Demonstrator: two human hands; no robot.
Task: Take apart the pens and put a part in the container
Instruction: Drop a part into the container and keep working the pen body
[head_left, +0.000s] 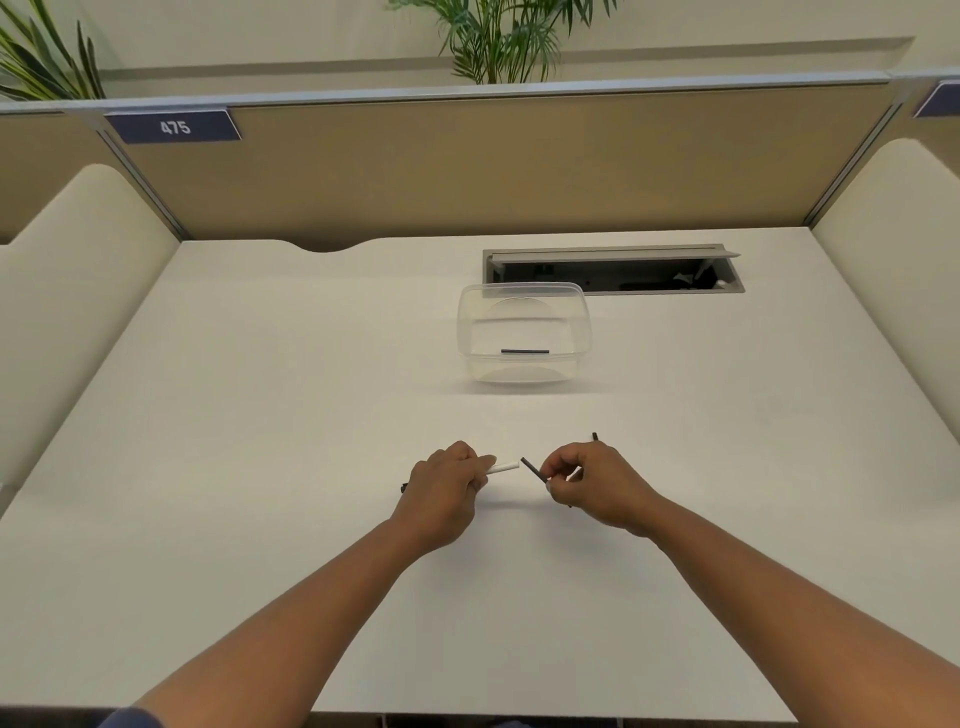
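Head view: nearer us than the container (523, 332), our left hand (448, 483) grips the white barrel (503, 468), our right hand (589, 480) pinches the black refill (534, 470) just beside it, forearms angled inward.

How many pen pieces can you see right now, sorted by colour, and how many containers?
Black pen pieces: 2, one in the container, one in the right hand
White pen pieces: 1, in the left hand
Clear containers: 1
Total: 4
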